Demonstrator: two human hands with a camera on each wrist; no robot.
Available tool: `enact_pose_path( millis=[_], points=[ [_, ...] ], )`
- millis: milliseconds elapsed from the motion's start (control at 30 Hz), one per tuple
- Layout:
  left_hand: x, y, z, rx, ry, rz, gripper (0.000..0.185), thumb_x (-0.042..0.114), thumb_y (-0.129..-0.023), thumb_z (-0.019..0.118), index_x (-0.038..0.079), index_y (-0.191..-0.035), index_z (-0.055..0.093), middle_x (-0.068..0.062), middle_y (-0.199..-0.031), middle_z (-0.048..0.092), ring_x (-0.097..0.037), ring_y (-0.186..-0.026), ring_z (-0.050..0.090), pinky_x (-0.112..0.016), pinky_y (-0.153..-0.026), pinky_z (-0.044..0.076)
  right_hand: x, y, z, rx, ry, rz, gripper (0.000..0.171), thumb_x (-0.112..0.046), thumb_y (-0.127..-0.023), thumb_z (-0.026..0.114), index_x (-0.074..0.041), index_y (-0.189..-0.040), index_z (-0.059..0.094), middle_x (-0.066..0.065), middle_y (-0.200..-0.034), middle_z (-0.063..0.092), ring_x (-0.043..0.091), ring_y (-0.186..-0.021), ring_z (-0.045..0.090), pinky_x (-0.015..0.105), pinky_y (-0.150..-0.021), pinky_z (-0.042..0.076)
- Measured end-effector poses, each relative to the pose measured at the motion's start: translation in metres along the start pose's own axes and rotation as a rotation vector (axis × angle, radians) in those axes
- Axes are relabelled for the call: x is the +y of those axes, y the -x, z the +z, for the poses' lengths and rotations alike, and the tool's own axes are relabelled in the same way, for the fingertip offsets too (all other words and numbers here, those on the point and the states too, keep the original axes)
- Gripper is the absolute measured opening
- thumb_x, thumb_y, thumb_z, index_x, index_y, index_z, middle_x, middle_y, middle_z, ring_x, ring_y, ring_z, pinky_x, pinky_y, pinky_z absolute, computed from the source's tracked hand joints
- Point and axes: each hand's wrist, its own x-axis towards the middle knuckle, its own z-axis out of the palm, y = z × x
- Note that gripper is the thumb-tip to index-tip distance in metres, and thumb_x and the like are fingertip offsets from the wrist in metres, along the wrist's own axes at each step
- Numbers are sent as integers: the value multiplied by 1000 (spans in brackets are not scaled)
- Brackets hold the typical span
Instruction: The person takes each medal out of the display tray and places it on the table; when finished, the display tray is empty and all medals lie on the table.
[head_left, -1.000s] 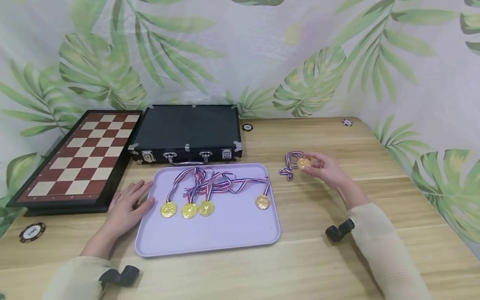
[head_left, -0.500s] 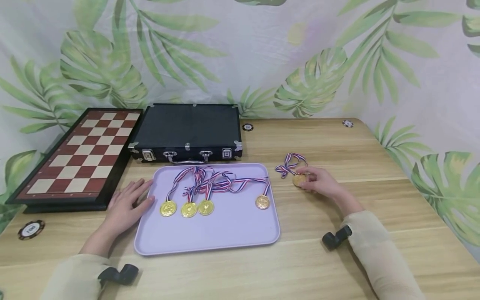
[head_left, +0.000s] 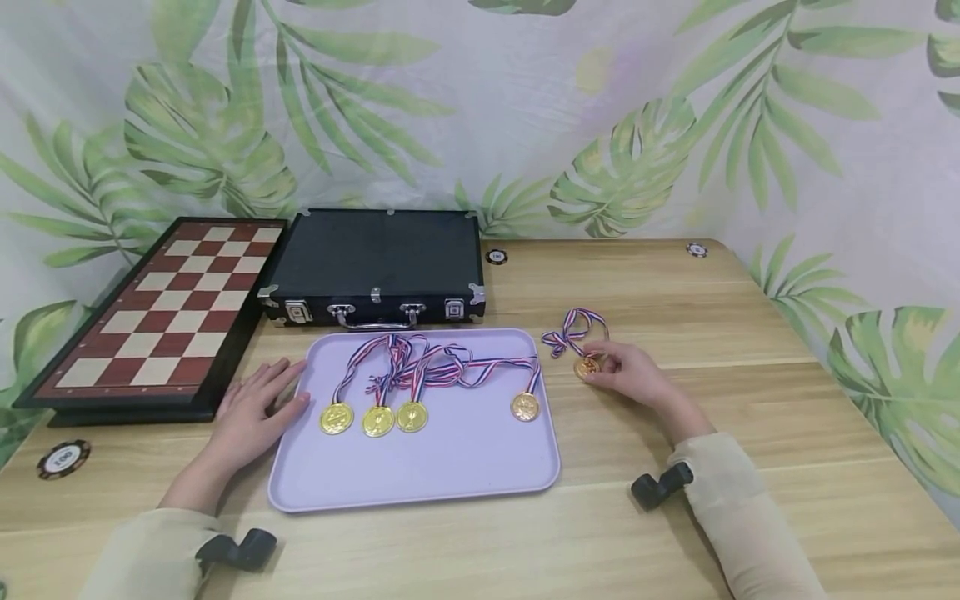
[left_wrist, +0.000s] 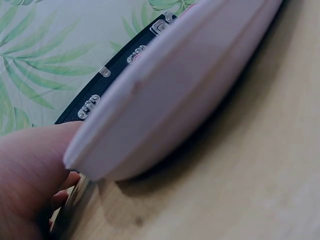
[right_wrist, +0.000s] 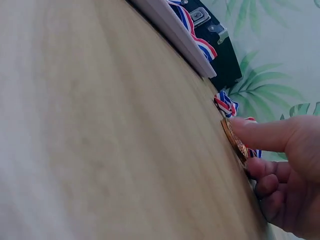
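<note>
My right hand (head_left: 626, 372) pinches the rim of a bronze-gold medal (head_left: 586, 368) at the table's right. Its thumb lies on the medal's face in the right wrist view, and the other fingers curl at its edge. The medal's striped red, white and blue ribbon (head_left: 576, 321) trails on the wood behind it. Flat on the table, my left hand (head_left: 255, 414) rests with fingers spread, its thumb by the left rim of a lilac tray (head_left: 420, 479). Several medals lie on that tray: gold ones at left, including a gold medal (head_left: 337, 418), and a copper-coloured medal (head_left: 525, 406) at right.
Behind the tray stands a black case (head_left: 378, 254) with metal corners and a handle. A checkered board (head_left: 176, 304) lies at the left. Poker chips sit about the table: a chip (head_left: 63, 459) at front left, another chip (head_left: 497, 257) beside the case, a third chip (head_left: 697, 249) at back right.
My right hand has moved the medal left and toward me, nearer the tray, lowering it to the table. Its ribbon has shifted left with it. My left hand stays put.
</note>
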Motion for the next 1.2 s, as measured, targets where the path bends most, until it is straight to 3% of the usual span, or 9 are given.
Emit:
enact_pose_path(
  millis=[100,200,367,467,600,700,967,1200],
  points=[
    [0,0,0,-2,0,-3,52,37,-86,47,9,-130,38,-25,-131,30,-41,-123,16,-56,-95,-2,-16,5,4,64,-51,3,53,-13,-75,67,0,-121,45,5,-66,52,14,-55,46,25,-47,40],
    [1,0,0,1,0,-5,52,36,-86,47,9,-130,38,-25,-131,30,-41,-123,16,-56,-95,-1,-39,10,15,96,-50,-79,50,-11,-74,68,0,-119,47,4,-71,55,15,-61,49,25,-52,44],
    [2,0,0,3,6,-6,52,36,-87,47,9,-130,38,-25,-131,30,-41,-123,16,-56,-95,-1,-70,20,42,-19,69,-250,42,-14,-73,69,1,-110,55,2,-78,55,14,-67,49,26,-57,44],
    [3,-1,0,2,5,-3,52,36,-86,47,9,-130,38,-25,-131,30,-41,-123,16,-56,-95,0,-75,23,56,-45,211,-243,44,-24,-72,70,-3,-109,57,4,-88,53,14,-74,48,27,-63,43],
    [2,0,0,-5,1,-5,52,36,-86,47,9,-130,38,-25,-131,30,-41,-123,16,-57,-94,0,-75,22,69,-11,355,-230,48,-29,-69,71,-2,-108,58,10,-100,51,18,-87,48,32,-77,41],
    [1,0,0,-8,3,-6,53,37,-87,47,10,-131,37,-25,-131,29,-41,-123,15,-57,-95,-1,-77,20,74,6,367,-224,43,-25,-69,72,-2,-103,59,11,-100,50,20,-90,49,34,-81,41],
    [0,0,-1,-3,-2,-3,52,36,-87,47,9,-130,38,-25,-131,29,-41,-123,15,-56,-95,-1,-80,17,75,-6,376,-205,30,-21,-68,73,-11,-92,57,5,-92,47,18,-82,49,34,-76,42],
    [1,-1,-1,-10,-3,-14,53,36,-87,47,9,-131,37,-25,-132,29,-40,-123,15,-56,-95,-1,-81,19,74,-15,413,-255,35,-19,-70,71,-13,-100,55,7,-94,50,20,-86,49,35,-75,41]
  ],
)
